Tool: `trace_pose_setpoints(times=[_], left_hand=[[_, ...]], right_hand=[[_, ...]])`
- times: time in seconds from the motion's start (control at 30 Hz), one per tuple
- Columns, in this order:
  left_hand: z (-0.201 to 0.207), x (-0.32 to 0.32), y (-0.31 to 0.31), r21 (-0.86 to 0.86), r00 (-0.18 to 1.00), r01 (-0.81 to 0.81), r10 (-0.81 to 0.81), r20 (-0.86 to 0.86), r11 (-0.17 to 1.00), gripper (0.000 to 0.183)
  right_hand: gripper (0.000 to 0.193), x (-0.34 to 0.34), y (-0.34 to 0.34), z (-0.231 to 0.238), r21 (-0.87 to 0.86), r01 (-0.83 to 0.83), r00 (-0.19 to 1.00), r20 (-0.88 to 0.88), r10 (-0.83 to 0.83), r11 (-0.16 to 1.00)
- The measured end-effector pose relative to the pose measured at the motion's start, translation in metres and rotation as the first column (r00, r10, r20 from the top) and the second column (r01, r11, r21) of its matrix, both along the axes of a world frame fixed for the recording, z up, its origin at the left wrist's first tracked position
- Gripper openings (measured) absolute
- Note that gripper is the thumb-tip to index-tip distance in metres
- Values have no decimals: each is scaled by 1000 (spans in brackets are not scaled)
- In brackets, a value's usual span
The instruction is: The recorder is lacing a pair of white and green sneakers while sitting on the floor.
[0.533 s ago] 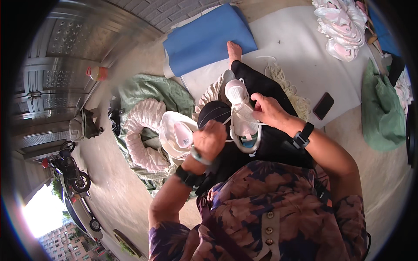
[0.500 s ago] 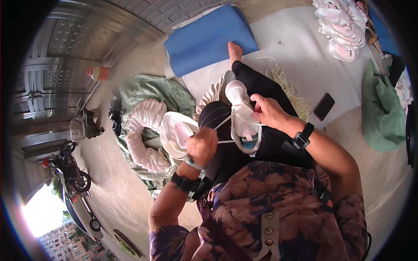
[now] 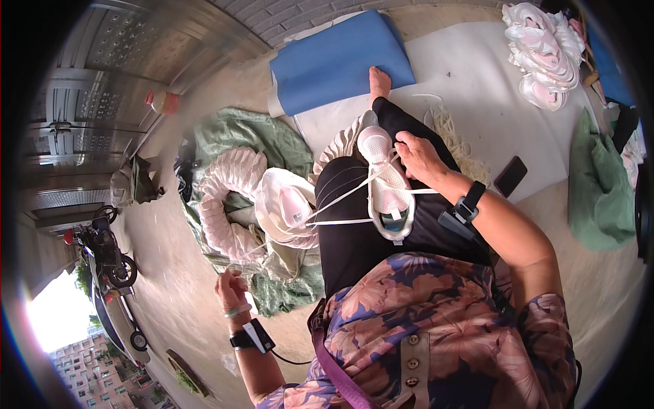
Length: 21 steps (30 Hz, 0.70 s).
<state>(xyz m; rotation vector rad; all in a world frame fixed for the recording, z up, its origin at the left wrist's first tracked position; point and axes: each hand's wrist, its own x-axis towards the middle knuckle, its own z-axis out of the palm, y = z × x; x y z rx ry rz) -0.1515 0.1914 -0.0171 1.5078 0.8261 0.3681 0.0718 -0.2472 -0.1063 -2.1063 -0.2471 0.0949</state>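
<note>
A: Where is the white sneaker (image 3: 385, 184)?

B: It rests on the person's black-trousered lap. The right hand (image 3: 419, 155) presses on its top, fingers closed on the white lace (image 3: 340, 200).

A: And the left hand (image 3: 231, 290)?

B: Stretched out left, its grip clenched on the lace's far end, near a heap of white shoe uppers (image 3: 231, 198).

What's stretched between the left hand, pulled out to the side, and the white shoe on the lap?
In the head view, taut white laces run from the shoe toward the left hand, passing over another white shoe in the pile beside the lap.
</note>
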Motion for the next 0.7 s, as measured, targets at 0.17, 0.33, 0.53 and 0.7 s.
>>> trace_pose_setpoints(times=[0.17,0.33,0.53,0.7], left_hand=[[61,42,-18,-302,884,293,-137,447,907,23],[100,61,-42,-285,668,555,-214,713,782,26],[113,73,-83,-227,486,743,-273,831,630,30],[115,73,-103,-265,522,711,-236,820,652,20]], right_hand=[[17,7,1,7,44,87,884,-463,-56,995],[20,3,3,1,273,262,859,-504,-95,926],[17,-3,1,2,583,478,835,-535,-133,657],[8,-2,3,4,636,484,831,-549,-90,601]])
